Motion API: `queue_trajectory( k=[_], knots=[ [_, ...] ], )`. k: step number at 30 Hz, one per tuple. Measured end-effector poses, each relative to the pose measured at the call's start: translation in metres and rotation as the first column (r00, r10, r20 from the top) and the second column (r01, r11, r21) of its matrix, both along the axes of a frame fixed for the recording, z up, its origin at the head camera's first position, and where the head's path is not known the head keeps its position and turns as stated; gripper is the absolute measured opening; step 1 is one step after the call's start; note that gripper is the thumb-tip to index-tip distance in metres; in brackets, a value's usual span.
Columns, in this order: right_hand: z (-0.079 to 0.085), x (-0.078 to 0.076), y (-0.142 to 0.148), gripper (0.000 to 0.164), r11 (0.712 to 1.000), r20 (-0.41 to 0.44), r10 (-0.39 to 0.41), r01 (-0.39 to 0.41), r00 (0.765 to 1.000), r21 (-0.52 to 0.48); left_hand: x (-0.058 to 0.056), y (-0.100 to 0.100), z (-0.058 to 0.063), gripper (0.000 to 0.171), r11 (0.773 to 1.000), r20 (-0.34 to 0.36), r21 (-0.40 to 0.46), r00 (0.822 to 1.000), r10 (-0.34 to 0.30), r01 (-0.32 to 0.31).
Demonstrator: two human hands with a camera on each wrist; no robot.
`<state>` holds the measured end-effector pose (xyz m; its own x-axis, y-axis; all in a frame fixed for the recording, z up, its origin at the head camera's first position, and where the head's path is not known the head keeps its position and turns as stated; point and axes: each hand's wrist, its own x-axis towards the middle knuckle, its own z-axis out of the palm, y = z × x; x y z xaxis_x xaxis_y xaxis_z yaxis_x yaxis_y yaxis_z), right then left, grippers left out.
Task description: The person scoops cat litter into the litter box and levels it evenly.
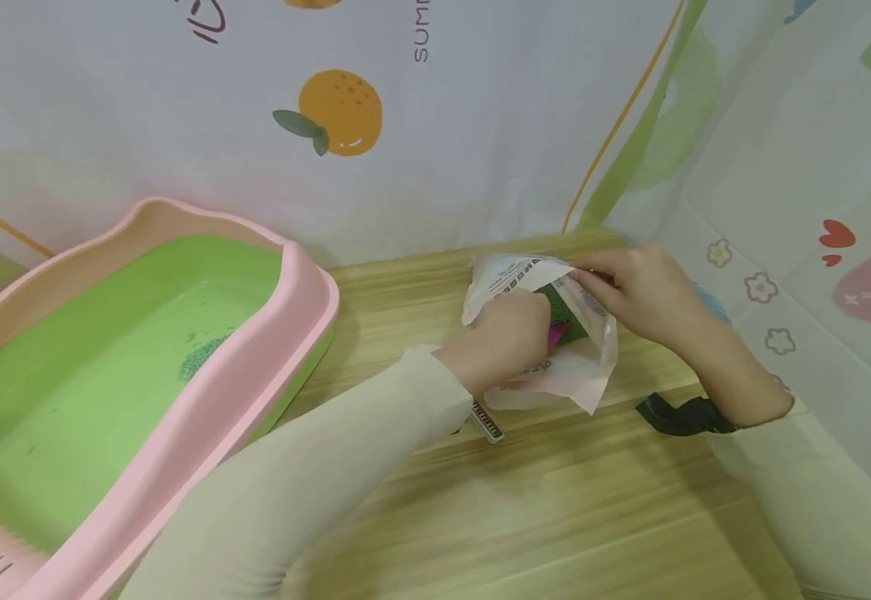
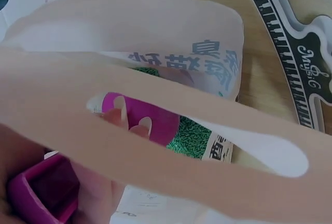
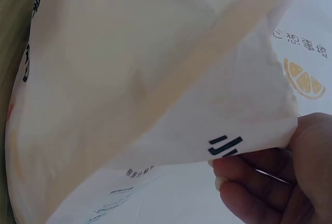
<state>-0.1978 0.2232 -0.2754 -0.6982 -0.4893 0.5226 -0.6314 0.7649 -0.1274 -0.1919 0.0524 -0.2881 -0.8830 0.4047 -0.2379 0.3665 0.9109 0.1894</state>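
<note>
Head view. Landmark: printed white plastic bag, lying on the wooden desk, mouth spread. Contents: green pellets and part of a magenta scoop. Left of the bag, well apart: green litter box with pink raised rim; on its floor, a small patch of blue-green granules. Just in front of the bag, partly hidden by the left forearm: piano-key ruler. Right of the bag, by the right sleeve cuff: black strip. Behind the bag: white curtain with fruit prints.
Left hand reaches over the bag's near-left side to its mouth, knuckles up, grip clenched round the scoop. Right hand comes in from the bag's right, wrist bent, thumb and fingers pinching its upper edge.

Left wrist view. Pellets lie within the bag below a printed panel. Two fingertips of the left hand lie against the scoop's magenta surface; a hollow magenta part shows nearer the palm. Ruler beside the bag, reads "Music".

Right wrist view. Bag wall fills most of the frame; contents hidden except a magenta sliver. Right-hand grip: bag corner held between thumb and curled fingers.
</note>
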Motion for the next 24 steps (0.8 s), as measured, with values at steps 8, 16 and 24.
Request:
queue_trajectory(
  k=[8, 16, 24],
  knots=[
    [0.001, 0.001, 0.002, 0.009, 1.000, -0.001, -0.011, 0.011, 1.000, 0.012, -0.002, 0.000, -0.007, 0.022, 1.000, -0.020, 0.002, 1.000, 0.010, -0.010],
    [0.000, 0.000, 0.005, 0.011, 0.999, 0.010, -0.031, 0.031, 0.999, 0.010, -0.009, -0.016, -0.027, 0.014, 0.994, -0.150, 0.007, 0.983, -0.103, 0.105],
    [-0.001, -0.002, 0.005, 0.011, 1.000, 0.021, -0.022, 0.022, 1.000, 0.006, -0.017, -0.035, -0.043, 0.017, 0.994, -0.171, 0.096, 0.985, -0.038, 0.055]
  ],
)
